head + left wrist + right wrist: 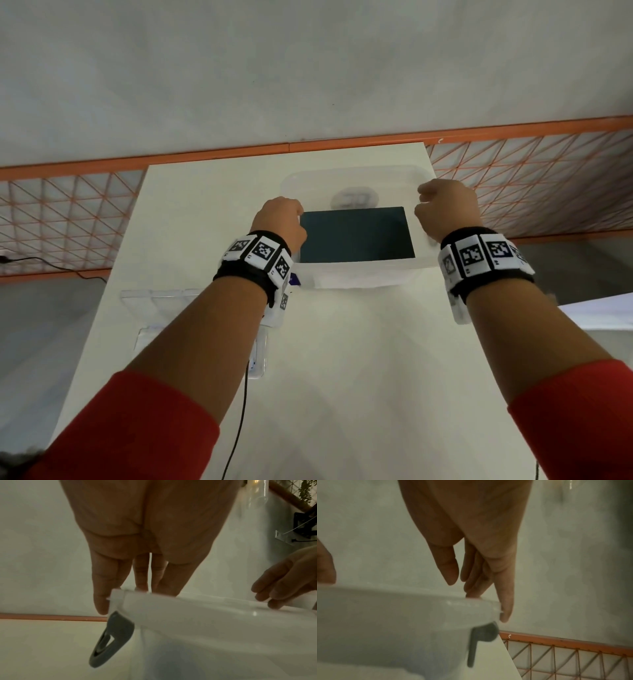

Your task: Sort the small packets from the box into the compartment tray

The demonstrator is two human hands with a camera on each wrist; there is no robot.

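Flanking the box (356,277) at 12 o'clock, left hand (279,222) and right hand (445,209) rested straight fingers (101,601) on its rim, holding nothing.

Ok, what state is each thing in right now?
Translucent plastic box: lid on.
Grey left latch: released, hanging down.
Grey right latch: released, hanging down.
Left hand: straight fingers touching lid end.
Right hand: straight fingers touching lid end.
Clear compartment tray: contents hidden.

The head view is bright and soft, and straight lines bend near its edges. Both wrist views are dim and yellowish. The clear box (214,622) looks smeared and blurry there.
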